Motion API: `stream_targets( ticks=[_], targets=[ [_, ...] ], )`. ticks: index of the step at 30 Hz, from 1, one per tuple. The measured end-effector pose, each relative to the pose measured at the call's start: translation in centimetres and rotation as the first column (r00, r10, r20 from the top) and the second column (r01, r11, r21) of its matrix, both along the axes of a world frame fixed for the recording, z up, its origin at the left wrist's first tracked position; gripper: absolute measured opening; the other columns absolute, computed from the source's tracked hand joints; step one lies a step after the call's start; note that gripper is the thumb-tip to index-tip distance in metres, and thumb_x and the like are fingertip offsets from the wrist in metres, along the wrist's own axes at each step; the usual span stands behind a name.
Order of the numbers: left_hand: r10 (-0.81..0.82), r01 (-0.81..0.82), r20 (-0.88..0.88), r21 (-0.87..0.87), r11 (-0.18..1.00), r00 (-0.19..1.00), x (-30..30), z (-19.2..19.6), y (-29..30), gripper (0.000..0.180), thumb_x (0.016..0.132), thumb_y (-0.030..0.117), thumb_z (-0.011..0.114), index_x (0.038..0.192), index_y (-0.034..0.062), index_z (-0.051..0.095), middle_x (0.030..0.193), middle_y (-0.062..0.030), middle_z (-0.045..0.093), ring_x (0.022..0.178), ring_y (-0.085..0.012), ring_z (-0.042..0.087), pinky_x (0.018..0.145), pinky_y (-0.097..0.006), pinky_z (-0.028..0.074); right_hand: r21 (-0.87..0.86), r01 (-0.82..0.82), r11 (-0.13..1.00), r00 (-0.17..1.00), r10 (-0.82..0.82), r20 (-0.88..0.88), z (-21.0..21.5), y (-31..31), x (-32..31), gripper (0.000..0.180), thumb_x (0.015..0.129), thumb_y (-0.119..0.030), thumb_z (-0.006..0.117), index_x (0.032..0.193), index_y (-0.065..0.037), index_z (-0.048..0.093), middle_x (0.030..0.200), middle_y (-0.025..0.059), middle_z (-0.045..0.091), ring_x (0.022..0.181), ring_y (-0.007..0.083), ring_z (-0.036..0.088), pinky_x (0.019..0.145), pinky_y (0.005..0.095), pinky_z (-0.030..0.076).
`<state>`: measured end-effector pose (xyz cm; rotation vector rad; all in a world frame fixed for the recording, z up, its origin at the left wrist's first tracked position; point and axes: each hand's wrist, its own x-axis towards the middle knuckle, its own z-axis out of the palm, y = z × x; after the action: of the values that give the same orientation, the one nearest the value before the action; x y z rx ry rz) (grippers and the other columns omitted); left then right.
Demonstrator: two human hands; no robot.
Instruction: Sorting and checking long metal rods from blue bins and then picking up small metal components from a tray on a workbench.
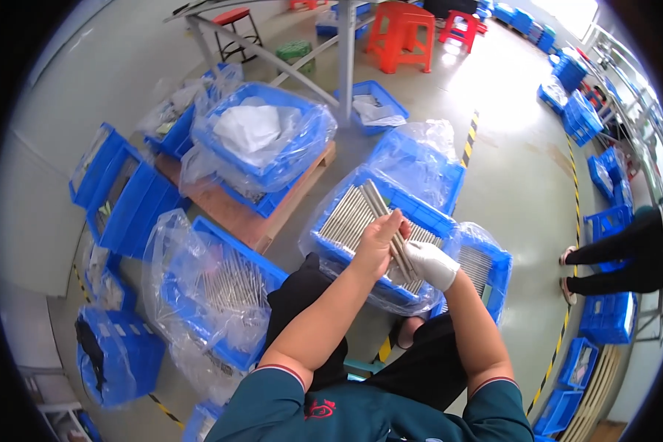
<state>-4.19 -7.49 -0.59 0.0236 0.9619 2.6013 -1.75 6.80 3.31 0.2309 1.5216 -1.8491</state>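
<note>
A small bundle of long, thin metal rods [376, 198] slants across in front of me, gripped by both hands. My bare left hand [379, 239] is closed round the middle of the bundle. Wearing a white glove, my right hand [429, 265] is closed at the lower end of the same rods. Below them stands a blue crate [330, 254] lined with clear plastic, with rows of similar metal rods [344, 219] lying side by side in it. My hands hide part of those rows.
Left of my legs, a plastic-lined blue crate [206, 324] holds more rods. Another crate [499, 283] with rods stands at the right. Beyond are a wooden pallet [280, 232] under stacked crates, a metal table leg [346, 66], red stools [401, 37] and a standing person's legs [611, 265].
</note>
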Motion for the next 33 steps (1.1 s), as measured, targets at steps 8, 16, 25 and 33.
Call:
stream_targets(
  ticks=[8, 16, 25, 33],
  targets=[
    [0.030, -0.023, 0.018, -0.306, 0.952, 0.999, 1.5, 0.4, 3.4, 0.039, 0.087, 0.044, 0.057, 0.076, 0.0068, 0.056, 0.065, 0.0028, 0.050, 0.061, -0.0043, 0.045, 0.057, -0.020, 0.037, 0.600, 0.194, 0.776, 0.830, 0.196, -0.521, -7.5, 0.2, -0.1, 0.017, 0.075, -0.015, 0.062, 0.082, 0.001, 0.060, 0.067, 0.0122, 0.061, 0.060, 0.0259, 0.062, 0.054, 0.0344, 0.048],
    [0.176, -0.196, -0.092, -0.602, 0.774, 0.980, 0.6, -2.0, 3.5, 0.042, 0.087, 0.042, 0.058, 0.078, 0.0006, 0.062, 0.072, -0.0030, 0.056, 0.069, -0.0098, 0.050, 0.066, -0.025, 0.042, 0.815, 0.416, 0.403, 0.649, 0.496, -0.577, -10.3, 2.3, -4.0, 0.018, 0.080, -0.025, 0.055, 0.082, -0.008, 0.059, 0.071, 0.0201, 0.061, 0.069, 0.0392, 0.060, 0.060, 0.0455, 0.047],
    [-0.085, -0.118, -0.279, -0.635, 0.763, 0.956, 3.7, 1.4, 3.7, 0.043, 0.088, 0.043, 0.055, 0.083, 0.0002, 0.061, 0.100, -0.0154, 0.054, 0.093, -0.0251, 0.053, 0.081, -0.034, 0.044, 0.965, 0.207, 0.160, 0.587, 0.769, -0.253, -15.1, 1.5, -11.0, 0.019, 0.077, -0.026, 0.057, 0.082, -0.008, 0.060, 0.075, 0.0172, 0.063, 0.072, 0.0367, 0.062, 0.063, 0.0453, 0.048],
    [-0.116, -0.016, -0.196, -0.567, 0.824, 0.974, 3.7, 3.1, 2.6, 0.047, 0.088, 0.044, 0.054, 0.087, -0.0026, 0.059, 0.098, -0.0126, 0.054, 0.085, -0.0204, 0.055, 0.073, -0.030, 0.046, 0.994, -0.064, -0.084, 0.202, 0.975, 0.096, -18.7, -3.3, -16.4, 0.013, 0.076, -0.016, 0.054, 0.083, -0.011, 0.064, 0.075, 0.0115, 0.065, 0.074, 0.0303, 0.065, 0.065, 0.0408, 0.050]
  ],
)
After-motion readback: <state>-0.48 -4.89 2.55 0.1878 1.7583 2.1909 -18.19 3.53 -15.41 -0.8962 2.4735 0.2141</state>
